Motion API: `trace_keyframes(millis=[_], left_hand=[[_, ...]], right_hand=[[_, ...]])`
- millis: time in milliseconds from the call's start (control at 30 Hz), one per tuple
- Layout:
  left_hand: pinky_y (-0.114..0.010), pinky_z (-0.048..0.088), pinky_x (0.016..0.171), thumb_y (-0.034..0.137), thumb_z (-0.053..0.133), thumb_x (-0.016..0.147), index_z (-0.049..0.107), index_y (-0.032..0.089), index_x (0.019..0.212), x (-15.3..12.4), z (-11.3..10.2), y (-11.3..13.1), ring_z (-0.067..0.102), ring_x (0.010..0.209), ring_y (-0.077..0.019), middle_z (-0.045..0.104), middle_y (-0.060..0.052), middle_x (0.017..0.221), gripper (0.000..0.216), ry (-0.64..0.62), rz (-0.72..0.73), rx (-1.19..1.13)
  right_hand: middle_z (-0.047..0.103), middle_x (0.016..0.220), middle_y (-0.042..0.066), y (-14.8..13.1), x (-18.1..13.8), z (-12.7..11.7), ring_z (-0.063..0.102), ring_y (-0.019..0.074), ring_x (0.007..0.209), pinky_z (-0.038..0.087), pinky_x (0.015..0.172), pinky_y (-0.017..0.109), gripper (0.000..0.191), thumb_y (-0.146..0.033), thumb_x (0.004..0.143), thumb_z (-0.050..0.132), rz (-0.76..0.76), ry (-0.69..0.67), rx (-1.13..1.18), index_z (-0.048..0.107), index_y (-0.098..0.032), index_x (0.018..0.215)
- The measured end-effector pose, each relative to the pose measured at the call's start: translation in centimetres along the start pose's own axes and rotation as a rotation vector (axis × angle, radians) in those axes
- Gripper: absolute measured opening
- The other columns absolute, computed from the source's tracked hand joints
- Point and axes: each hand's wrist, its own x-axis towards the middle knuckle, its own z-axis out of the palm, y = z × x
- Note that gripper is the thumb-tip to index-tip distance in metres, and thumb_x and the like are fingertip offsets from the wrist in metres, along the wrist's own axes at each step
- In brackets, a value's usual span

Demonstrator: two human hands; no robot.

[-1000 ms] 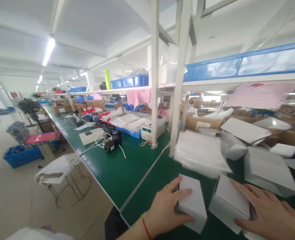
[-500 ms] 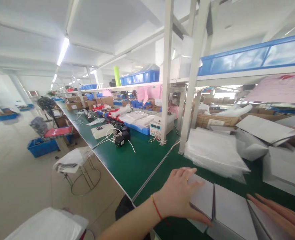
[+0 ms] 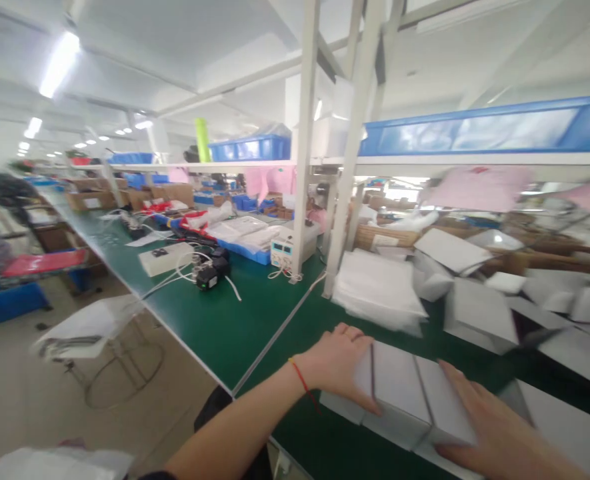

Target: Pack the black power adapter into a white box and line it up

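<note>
A row of white cardboard boxes [image 3: 399, 387] stands side by side on the green bench, between my two hands. My left hand [image 3: 342, 367], with a red string bracelet at the wrist, grips the left end box, thumb along its front and fingers at its far side. At the opposite end my right hand [image 3: 485, 413] presses on the right box, fingers behind and thumb low at the front. The boxes sit close together, with thin dark gaps between their tops. Part of the right end is hidden under my right hand.
More white boxes [image 3: 479, 313] lie piled to the right. A stack of clear plastic bags [image 3: 377, 287] is behind the row, near the shelf post [image 3: 345, 147]. Farther left are a power supply [image 3: 282, 253], black devices with cables [image 3: 207, 273] and a stool [image 3: 89, 327].
My right hand has come in against the row's right end, and the boxes stand closer together. The view has turned to the right, showing more of the piled boxes.
</note>
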Motion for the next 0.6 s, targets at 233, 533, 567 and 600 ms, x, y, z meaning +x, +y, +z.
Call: trace_keyframes(millis=[233, 533, 567, 600], left_hand=[[-0.058, 0.045, 0.112, 0.049, 0.093, 0.06, 0.05, 0.009, 0.145, 0.0, 0.4, -1.6, 0.045, 0.134, -0.0398, 0.052, -0.02, 0.144, 0.104, 0.065, 0.002, -0.08], [-0.053, 0.027, 0.126, 0.058, 0.084, 0.063, 0.026, 0.02, 0.163, 2.3, -0.8, -1.1, 0.02, 0.153, -0.0341, 0.025, -0.008, 0.167, 0.122, -0.283, -0.184, -0.104], [-0.053, 0.026, 0.127, 0.057, 0.083, 0.063, 0.022, 0.022, 0.164, 2.8, -0.6, -1.3, 0.017, 0.154, -0.0339, 0.022, -0.006, 0.168, 0.123, -0.322, -0.199, -0.1], [-0.055, 0.024, 0.127, 0.055, 0.083, 0.063, 0.02, 0.023, 0.164, 3.2, -0.3, -1.5, 0.014, 0.155, -0.0342, 0.02, -0.005, 0.169, 0.123, -0.36, -0.215, -0.09]], right_hand=[[0.044, 0.155, 0.018, -3.0, -1.7, -11.9, 0.047, 0.0388, 0.139, 0.042, 0.114, 0.056, 0.093, -0.038, 0.08, 0.078, 0.229, -0.283, 0.116, 0.036, -0.019, 0.16], [0.005, 0.171, 0.0, 4.1, -1.4, -13.3, 0.009, 0.0351, 0.156, 0.011, 0.128, 0.056, 0.132, -0.037, 0.068, 0.09, 0.661, -0.582, -0.083, 0.001, -0.03, 0.165], [0.008, 0.171, 0.002, 4.3, -1.1, -12.8, 0.011, 0.0362, 0.156, 0.014, 0.128, 0.057, 0.131, -0.035, 0.068, 0.09, 0.627, -0.579, -0.066, 0.002, -0.03, 0.165], [0.012, 0.17, 0.004, 4.2, -0.8, -12.5, 0.014, 0.0373, 0.155, 0.016, 0.128, 0.057, 0.13, -0.032, 0.068, 0.089, 0.585, -0.582, -0.048, 0.004, -0.028, 0.165]])
